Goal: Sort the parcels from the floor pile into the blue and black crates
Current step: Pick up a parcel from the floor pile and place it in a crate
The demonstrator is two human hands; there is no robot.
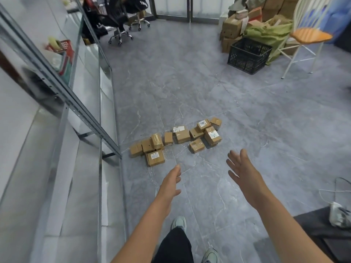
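Note:
Several small brown cardboard parcels (182, 136) lie in a loose pile on the grey tiled floor, some with white labels. A black crate (248, 55) stands at the far right, beside stacked boxes. No blue crate is in view. My left hand (171, 182) reaches forward above the floor, short of the labelled parcel (154, 157) at the pile's near left, fingers straight and holding nothing. My right hand (241, 170) is stretched out with fingers spread, near the right side of the pile and touching nothing.
A metal and glass shelf frame (91, 118) runs along the left. Office chairs (121, 25) stand at the back. Cardboard boxes and a green bag (269, 33) sit behind the black crate, next to a white chair with an orange seat (309, 37). A dark mat (326, 232) lies at the lower right.

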